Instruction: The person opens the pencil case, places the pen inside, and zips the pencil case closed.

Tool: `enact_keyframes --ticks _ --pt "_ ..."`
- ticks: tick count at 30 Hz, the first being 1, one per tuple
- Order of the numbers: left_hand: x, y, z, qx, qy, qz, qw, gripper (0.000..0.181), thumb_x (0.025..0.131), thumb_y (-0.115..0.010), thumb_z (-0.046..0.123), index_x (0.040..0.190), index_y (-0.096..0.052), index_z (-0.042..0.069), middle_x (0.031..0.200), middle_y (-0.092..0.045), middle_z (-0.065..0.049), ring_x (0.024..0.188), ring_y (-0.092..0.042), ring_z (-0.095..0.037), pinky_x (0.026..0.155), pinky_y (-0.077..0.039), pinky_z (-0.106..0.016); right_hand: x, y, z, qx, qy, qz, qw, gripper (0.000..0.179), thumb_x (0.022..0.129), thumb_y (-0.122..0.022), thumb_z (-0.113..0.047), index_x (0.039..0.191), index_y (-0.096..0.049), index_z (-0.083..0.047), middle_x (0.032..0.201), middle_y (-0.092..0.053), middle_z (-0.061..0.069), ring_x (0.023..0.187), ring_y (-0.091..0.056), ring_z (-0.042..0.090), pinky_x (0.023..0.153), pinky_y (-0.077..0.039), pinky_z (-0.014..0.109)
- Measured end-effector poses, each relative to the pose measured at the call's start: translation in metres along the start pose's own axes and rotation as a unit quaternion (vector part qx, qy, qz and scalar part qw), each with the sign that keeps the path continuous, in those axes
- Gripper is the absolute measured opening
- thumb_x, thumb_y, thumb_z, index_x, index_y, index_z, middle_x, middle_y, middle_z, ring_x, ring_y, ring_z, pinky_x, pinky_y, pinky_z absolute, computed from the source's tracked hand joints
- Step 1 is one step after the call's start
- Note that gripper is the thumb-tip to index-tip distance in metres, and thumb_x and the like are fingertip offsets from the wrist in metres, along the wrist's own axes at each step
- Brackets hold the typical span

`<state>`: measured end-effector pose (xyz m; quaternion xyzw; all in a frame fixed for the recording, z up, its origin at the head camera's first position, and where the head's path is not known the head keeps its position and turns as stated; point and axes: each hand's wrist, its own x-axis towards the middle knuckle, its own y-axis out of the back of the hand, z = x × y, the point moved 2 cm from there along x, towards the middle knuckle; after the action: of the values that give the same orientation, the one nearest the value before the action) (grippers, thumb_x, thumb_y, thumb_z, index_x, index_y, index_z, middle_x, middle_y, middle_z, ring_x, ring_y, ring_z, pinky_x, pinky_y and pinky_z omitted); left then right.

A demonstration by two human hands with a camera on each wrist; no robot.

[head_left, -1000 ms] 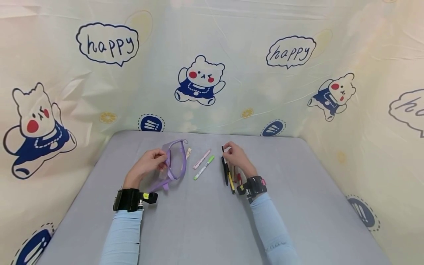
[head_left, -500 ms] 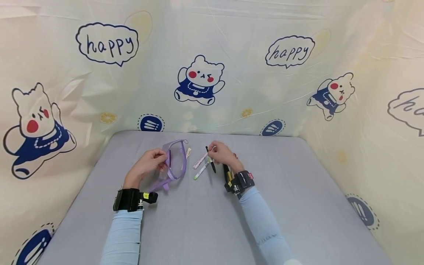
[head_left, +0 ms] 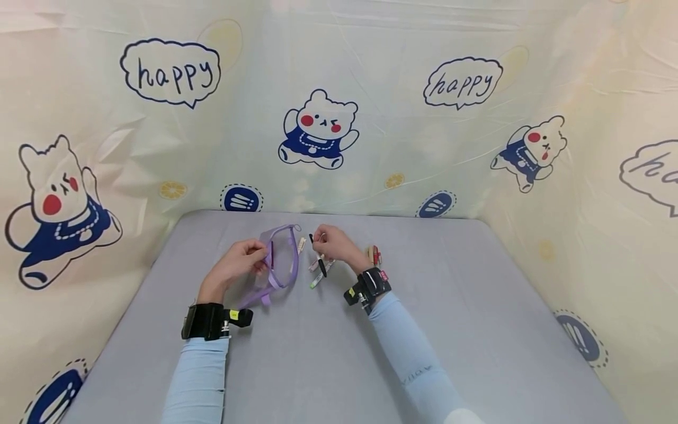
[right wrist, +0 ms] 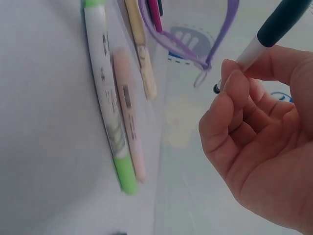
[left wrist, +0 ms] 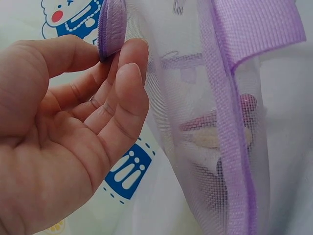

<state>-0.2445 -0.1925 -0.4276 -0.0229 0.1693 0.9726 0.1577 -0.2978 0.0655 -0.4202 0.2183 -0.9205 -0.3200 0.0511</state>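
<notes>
My left hand point(head_left: 235, 263) pinches the purple zipper edge of a see-through mesh pencil case point(left wrist: 230, 122), whose mouth stands open to the right. Through the mesh, a pinkish-red and a cream-coloured item show blurred. Between thumb and fingertips, my right hand point(head_left: 333, 244) grips a black-and-white pen point(right wrist: 279, 24), raised above the table and slanted. Below this hand lie a white marker with green ends point(right wrist: 105, 83) and a pale pink pen point(right wrist: 128, 107), side by side. A cream pen point(right wrist: 138, 34) lies beside the case's mouth.
Behind my right wrist, a red item point(head_left: 375, 255) and a tan one point(head_left: 369, 252) lie on the grey table point(head_left: 318, 365), partly hidden by the arm. A printed cloth point(head_left: 381, 135) hangs along the table's back edge.
My right hand has carried the black-and-white pen leftward from the pens on the right, over the green-ended marker, towards the pencil case. The left hand keeps its hold in place.
</notes>
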Motion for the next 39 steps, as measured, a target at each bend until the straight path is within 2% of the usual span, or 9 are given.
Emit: enact_keyframes --ticks 8,15,18,22,25,32,39 --pt "0.001 0.000 -0.002 -0.006 0.000 0.000 1.0000 0.029 0.103 -0.049 0.015 0.117 -0.053 -0.010 0.090 -0.064 -0.012 0.075 -0.062 -0.017 0.075 -0.058 -0.041 0.010 -0.014 -0.010 -0.016 0.009 -0.013 0.9997 0.005 0.090 -0.055 -0.010 0.095 -0.055 -0.008 0.072 -0.060 -0.001 0.050 -0.052 0.010 0.051 -0.051 0.029" --pt "0.003 0.000 -0.005 -0.008 -0.002 0.003 1.0000 0.030 0.103 -0.049 0.014 0.118 -0.053 -0.011 0.091 -0.064 -0.014 0.074 -0.062 -0.015 0.074 -0.058 -0.039 0.019 -0.024 -0.012 -0.017 0.007 -0.022 0.9996 0.004 0.091 -0.057 -0.012 0.094 -0.054 -0.011 0.074 -0.061 0.000 0.052 -0.052 0.014 0.054 -0.054 0.037" --pt "0.003 0.000 -0.005 -0.006 -0.003 0.004 1.0000 0.030 0.103 -0.048 0.015 0.118 -0.052 -0.011 0.091 -0.064 -0.013 0.074 -0.063 -0.014 0.074 -0.058 -0.040 0.024 -0.028 -0.014 -0.020 0.001 -0.007 0.9998 0.004 0.091 -0.057 -0.012 0.093 -0.054 -0.011 0.077 -0.062 0.001 0.052 -0.052 0.013 0.052 -0.052 0.033" --pt "0.002 0.002 -0.004 -0.002 -0.005 0.008 1.0000 0.030 0.103 -0.048 0.015 0.118 -0.053 -0.011 0.088 -0.063 -0.010 0.073 -0.062 -0.014 0.074 -0.059 -0.041 0.029 -0.033 -0.018 -0.026 -0.009 0.020 0.9994 0.005 0.091 -0.059 -0.013 0.093 -0.056 -0.011 0.077 -0.063 0.001 0.051 -0.053 0.010 0.046 -0.046 0.021" --pt "0.002 0.002 -0.004 -0.002 -0.006 0.010 0.9999 0.029 0.103 -0.048 0.014 0.118 -0.054 -0.011 0.086 -0.063 -0.007 0.072 -0.062 -0.014 0.073 -0.059 -0.040 0.033 -0.039 -0.020 -0.040 -0.011 0.032 0.9986 0.006 0.091 -0.060 -0.016 0.094 -0.057 -0.011 0.076 -0.062 0.000 0.051 -0.053 0.008 0.046 -0.045 0.018" --pt "0.003 0.002 -0.006 -0.004 -0.004 0.006 1.0000 0.029 0.103 -0.048 0.015 0.118 -0.053 -0.010 0.088 -0.063 -0.008 0.074 -0.063 -0.014 0.074 -0.059 -0.040 0.040 -0.050 -0.022 -0.030 -0.021 0.041 0.9985 0.006 0.091 -0.061 -0.016 0.091 -0.056 -0.012 0.072 -0.059 -0.001 0.051 -0.053 0.008 0.046 -0.044 0.020" --pt "0.003 0.003 -0.004 -0.005 0.000 0.008 1.0000 0.033 0.104 -0.048 0.017 0.121 -0.051 -0.011 0.090 -0.064 -0.010 0.075 -0.063 -0.015 0.075 -0.058 -0.041 0.038 -0.051 -0.023 -0.013 -0.020 0.046 0.9987 0.004 0.093 -0.057 -0.014 0.091 -0.056 -0.011 0.077 -0.064 0.002 0.055 -0.060 0.012 0.050 -0.050 0.022"
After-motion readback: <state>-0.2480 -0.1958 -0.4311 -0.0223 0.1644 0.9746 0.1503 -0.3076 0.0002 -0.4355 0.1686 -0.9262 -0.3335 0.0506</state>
